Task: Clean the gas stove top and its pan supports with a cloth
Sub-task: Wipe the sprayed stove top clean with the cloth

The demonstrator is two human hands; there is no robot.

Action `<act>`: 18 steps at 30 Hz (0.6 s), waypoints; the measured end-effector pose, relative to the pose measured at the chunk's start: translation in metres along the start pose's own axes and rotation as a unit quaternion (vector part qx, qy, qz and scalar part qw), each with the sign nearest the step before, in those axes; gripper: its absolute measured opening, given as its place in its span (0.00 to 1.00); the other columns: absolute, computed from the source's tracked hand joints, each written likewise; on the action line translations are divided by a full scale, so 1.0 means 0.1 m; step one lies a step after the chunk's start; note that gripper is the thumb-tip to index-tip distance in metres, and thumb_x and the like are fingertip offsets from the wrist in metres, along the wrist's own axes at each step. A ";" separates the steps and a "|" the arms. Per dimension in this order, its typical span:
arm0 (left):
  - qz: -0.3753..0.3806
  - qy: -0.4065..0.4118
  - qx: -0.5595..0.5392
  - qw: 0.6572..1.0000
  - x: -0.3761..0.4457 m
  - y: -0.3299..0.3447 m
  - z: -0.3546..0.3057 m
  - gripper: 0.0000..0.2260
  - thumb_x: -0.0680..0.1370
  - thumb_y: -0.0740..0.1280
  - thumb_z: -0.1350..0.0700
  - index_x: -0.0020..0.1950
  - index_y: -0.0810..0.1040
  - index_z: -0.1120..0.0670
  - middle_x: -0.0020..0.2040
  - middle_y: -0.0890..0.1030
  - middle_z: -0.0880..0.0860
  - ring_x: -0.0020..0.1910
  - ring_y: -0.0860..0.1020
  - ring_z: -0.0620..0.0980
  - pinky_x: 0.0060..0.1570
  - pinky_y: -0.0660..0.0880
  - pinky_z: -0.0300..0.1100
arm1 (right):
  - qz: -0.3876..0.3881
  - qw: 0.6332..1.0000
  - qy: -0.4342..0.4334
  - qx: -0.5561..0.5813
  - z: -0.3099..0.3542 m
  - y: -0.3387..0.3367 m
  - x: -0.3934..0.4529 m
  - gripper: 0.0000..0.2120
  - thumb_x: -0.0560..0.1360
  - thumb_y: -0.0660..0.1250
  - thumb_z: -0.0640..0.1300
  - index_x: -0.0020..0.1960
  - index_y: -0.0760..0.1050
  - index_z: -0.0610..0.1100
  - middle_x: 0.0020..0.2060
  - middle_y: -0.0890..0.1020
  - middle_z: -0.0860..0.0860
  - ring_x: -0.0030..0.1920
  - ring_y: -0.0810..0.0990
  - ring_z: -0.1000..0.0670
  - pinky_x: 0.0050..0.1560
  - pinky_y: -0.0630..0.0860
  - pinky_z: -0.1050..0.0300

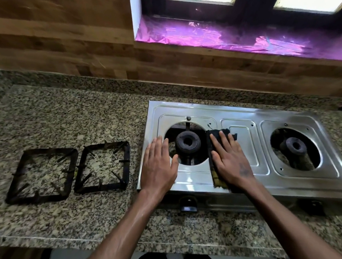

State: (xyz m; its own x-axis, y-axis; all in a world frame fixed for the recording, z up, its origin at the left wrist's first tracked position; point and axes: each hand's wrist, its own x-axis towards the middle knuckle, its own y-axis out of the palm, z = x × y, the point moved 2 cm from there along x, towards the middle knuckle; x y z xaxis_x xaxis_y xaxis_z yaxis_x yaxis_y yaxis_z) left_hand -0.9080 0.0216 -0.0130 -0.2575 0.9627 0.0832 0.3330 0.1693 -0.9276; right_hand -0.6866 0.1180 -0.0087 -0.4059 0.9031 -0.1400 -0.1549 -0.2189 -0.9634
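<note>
A steel two-burner gas stove top (244,117) sits on the granite counter, with its left burner (188,142) and right burner (294,146) bare. My right hand (231,160) presses flat, fingers straight, on a dark cloth (216,179) lying between the burners. At the stove's left edge my left hand (158,165) rests flat beside the left burner opening. Two black pan supports (43,174) (105,165) lie side by side on the counter to the left of the stove.
The granite counter (72,112) runs to a wooden backsplash (61,44). A window sill covered in shiny purple foil (230,37) is above the stove. Two black knobs (189,204) (313,206) stick out of the stove's front.
</note>
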 end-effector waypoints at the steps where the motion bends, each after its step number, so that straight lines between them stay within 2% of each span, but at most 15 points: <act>1: 0.000 0.002 0.002 1.000 0.00 0.00 0.00 0.29 0.80 0.48 0.42 0.78 0.57 0.56 0.79 0.58 0.57 0.78 0.55 0.53 0.78 0.50 0.48 | -0.002 1.000 0.001 -0.002 -0.01 -0.01 0.11 0.29 0.81 0.44 0.60 0.80 0.44 0.60 0.80 0.43 0.53 0.80 0.39 0.49 0.79 0.39 0.50; 5: -0.003 -0.005 -0.003 1.000 0.00 -0.02 0.00 0.30 0.80 0.47 0.42 0.78 0.57 0.56 0.79 0.58 0.56 0.78 0.55 0.52 0.77 0.49 0.46 | -0.015 1.000 0.013 -0.007 -0.01 -0.10 0.68 0.27 0.84 0.48 0.58 0.81 0.45 0.58 0.81 0.44 0.49 0.80 0.40 0.46 0.79 0.38 0.48; 8: -0.004 -0.008 -0.001 1.000 -0.01 -0.01 0.00 0.30 0.80 0.46 0.42 0.78 0.57 0.56 0.79 0.57 0.56 0.78 0.55 0.52 0.77 0.49 0.46 | -0.003 1.000 0.013 -0.005 -0.02 -0.09 0.70 0.28 0.84 0.48 0.58 0.81 0.44 0.58 0.81 0.43 0.49 0.80 0.39 0.46 0.79 0.38 0.48; 12: -0.001 -0.012 0.000 1.000 0.00 0.01 0.01 0.29 0.80 0.46 0.42 0.78 0.56 0.56 0.79 0.57 0.55 0.78 0.55 0.51 0.78 0.51 0.48 | 0.007 1.000 0.013 0.004 -0.07 -0.03 0.01 0.29 0.81 0.43 0.61 0.80 0.43 0.59 0.81 0.41 0.52 0.80 0.38 0.48 0.79 0.39 0.49; 15: -0.004 -0.012 -0.002 1.000 0.00 0.02 0.01 0.28 0.82 0.48 0.43 0.78 0.56 0.56 0.79 0.58 0.55 0.78 0.55 0.51 0.77 0.52 0.48 | 0.027 0.999 0.017 0.001 -0.04 0.00 -0.57 0.31 0.77 0.37 0.65 0.79 0.40 0.62 0.79 0.39 0.55 0.79 0.35 0.51 0.78 0.36 0.53; 18: -0.004 -0.011 -0.003 1.000 -0.01 0.02 0.02 0.28 0.82 0.49 0.43 0.78 0.56 0.56 0.79 0.58 0.55 0.78 0.55 0.51 0.77 0.52 0.48 | 0.032 0.999 0.019 -0.017 0.12 0.08 -0.76 0.33 0.75 0.33 0.65 0.79 0.37 0.60 0.78 0.37 0.54 0.79 0.33 0.50 0.77 0.33 0.55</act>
State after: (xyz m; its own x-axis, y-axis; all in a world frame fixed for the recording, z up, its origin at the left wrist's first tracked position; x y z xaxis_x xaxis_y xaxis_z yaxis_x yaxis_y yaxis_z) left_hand -0.9088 0.0208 -0.0159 -0.2795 0.9565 0.0831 0.3353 0.1784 -0.9251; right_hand -0.6674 0.0432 -0.0032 -0.3799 0.9012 -0.2085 -0.1000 -0.2641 -0.9593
